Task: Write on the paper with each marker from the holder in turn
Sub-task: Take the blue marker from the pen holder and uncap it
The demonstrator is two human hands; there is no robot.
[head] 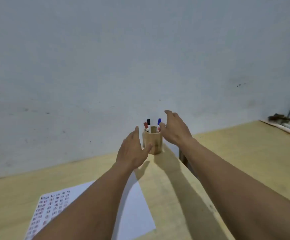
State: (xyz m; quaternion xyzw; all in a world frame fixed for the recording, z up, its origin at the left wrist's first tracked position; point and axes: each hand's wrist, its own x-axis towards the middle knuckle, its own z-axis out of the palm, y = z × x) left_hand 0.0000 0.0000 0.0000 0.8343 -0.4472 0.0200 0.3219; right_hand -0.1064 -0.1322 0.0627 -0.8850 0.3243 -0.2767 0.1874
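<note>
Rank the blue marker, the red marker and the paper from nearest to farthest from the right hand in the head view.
1. Blue marker, in the holder, just beside the right hand's fingers.
2. Red marker, on the holder's left side.
3. Paper, on the table near the person.

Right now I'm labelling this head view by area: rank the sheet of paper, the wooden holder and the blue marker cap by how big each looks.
1. Paper, largest, though nearest the camera and partly covered by the arms.
2. Wooden holder.
3. Blue marker cap, smallest.

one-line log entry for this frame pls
phase: reach | left hand: open beside holder | right hand: open at blue marker | paper: partly written
</note>
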